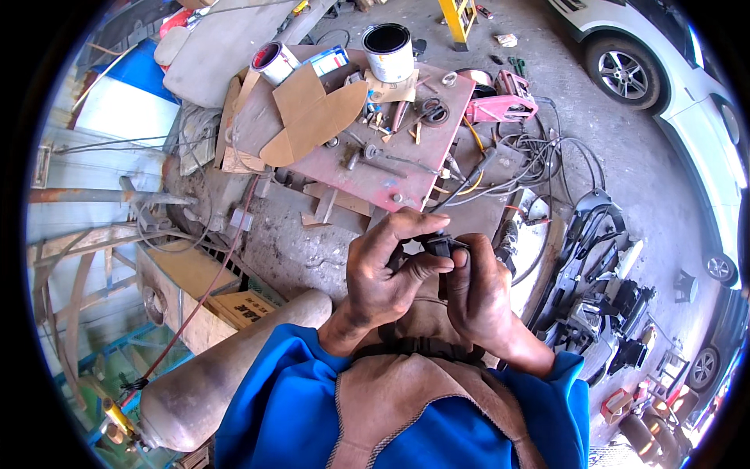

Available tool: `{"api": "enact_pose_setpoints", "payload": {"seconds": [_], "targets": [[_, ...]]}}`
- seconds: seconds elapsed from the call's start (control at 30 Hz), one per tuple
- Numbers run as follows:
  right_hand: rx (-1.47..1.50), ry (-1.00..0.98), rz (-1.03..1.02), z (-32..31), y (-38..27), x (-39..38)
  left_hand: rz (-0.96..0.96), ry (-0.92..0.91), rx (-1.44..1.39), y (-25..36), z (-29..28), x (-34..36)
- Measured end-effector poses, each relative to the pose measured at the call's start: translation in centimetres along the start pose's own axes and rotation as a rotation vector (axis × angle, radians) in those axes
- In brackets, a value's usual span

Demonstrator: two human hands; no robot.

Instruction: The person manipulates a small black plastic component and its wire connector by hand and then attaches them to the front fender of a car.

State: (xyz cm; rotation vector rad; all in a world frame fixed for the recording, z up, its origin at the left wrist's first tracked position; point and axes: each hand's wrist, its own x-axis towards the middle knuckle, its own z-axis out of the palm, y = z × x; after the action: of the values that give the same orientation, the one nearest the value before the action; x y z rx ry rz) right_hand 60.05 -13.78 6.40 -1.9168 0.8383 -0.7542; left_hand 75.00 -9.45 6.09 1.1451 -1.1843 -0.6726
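Both hands meet in front of my chest around a small black part [439, 247], perhaps plastic; its exact kind I cannot make out. My left hand [381, 275] is closed on it, with the thumb against its near side and the forefinger curled over the top. The thumb and bent fingers of my right hand [480, 288] pinch the part's right side. Much of it is hidden behind the fingers. Just beyond the hands stands a reddish worktable [312, 160], with a hammer-like metal tool [379, 156] and a roll of tape [434, 111] on it.
An open paint can [389, 59], a smaller tin [273, 62] and cut cardboard [316, 117] lie on the table. Cables [539, 160] coil to its right beside a pink metal tool [504, 98]. A gas cylinder [211, 383] lies at my left. Black car parts [590, 266] and a white car [680, 86] are rightward.
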Motion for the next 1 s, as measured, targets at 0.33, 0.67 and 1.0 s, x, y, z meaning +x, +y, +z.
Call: {"api": "enact_pose_setpoints", "payload": {"seconds": [0.33, 0.67, 1.0], "targets": [[-0.298, 0.108, -0.352, -0.6, 0.8, 0.1, -0.041, 0.039, -0.035, -0.3, -1.0, -0.2], [-0.433, 0.145, -0.356, -0.5, 0.2, 0.1, -0.031, 0.034, 0.021, 0.0, -0.7, -0.7], [-0.787, 0.107, -0.351, -1.3, 0.5, 0.4, -0.118, -0.092, 0.110, 0.5, -0.9, 0.3]]}}
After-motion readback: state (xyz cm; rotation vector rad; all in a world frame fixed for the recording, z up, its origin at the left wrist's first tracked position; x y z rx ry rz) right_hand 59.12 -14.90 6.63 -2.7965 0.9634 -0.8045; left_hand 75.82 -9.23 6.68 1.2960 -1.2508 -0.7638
